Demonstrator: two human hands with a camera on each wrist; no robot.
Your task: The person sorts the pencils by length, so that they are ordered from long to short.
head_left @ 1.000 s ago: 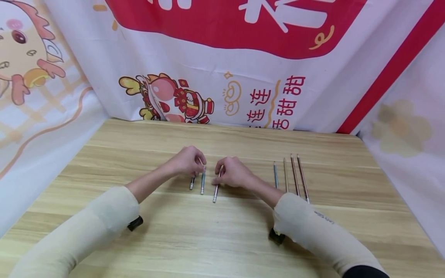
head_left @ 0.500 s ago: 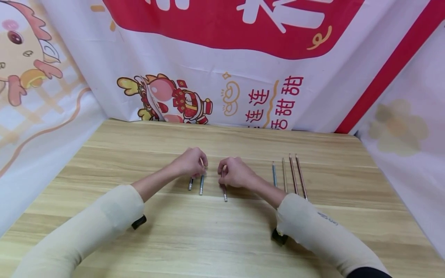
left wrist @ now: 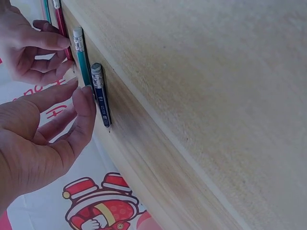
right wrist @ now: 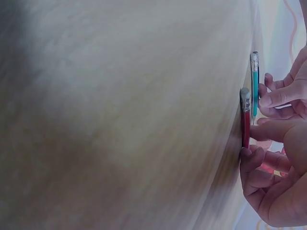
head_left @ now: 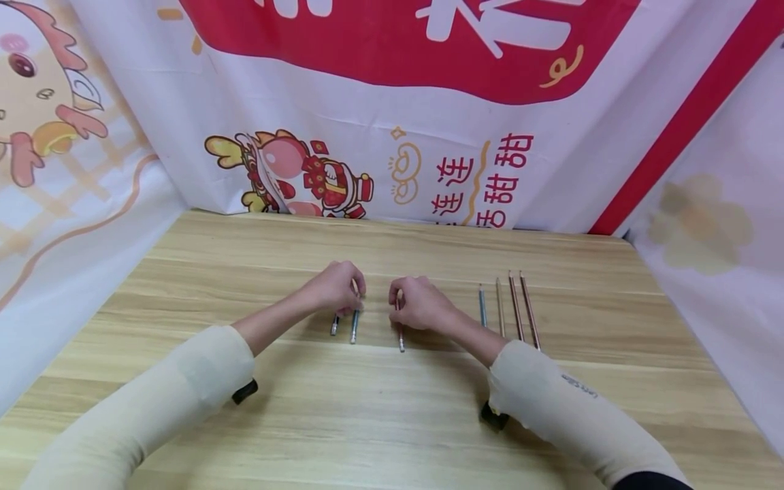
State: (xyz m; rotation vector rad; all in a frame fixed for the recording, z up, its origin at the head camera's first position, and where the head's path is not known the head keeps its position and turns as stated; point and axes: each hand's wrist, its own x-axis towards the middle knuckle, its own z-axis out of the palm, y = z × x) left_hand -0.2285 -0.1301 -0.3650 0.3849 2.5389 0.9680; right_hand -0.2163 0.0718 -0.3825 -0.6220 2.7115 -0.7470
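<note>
Near the table's middle, my left hand (head_left: 337,286) pinches a short teal pencil (head_left: 354,329) by its far part, the eraser end pointing towards me. Just left of it lies a short navy pencil (left wrist: 100,93), its far part hidden behind that hand in the head view. A little to the right, my right hand (head_left: 419,303) holds a red pencil (right wrist: 246,125) between thumb and fingers, its eraser end also towards me. The red pencil stands roughly parallel to the teal one, with a gap between them.
Beyond my right forearm lie a blue pencil (head_left: 482,306), a yellowish pencil (head_left: 501,306) and two reddish-brown pencils (head_left: 517,306) in a row, their near ends partly covered by my sleeve. A printed cloth (head_left: 343,102) hangs behind the wooden table (head_left: 367,422).
My right hand has shifted the red pencil to the right, away from the teal one, and turned it slightly. My left hand stays nearly still at the teal pencil.
</note>
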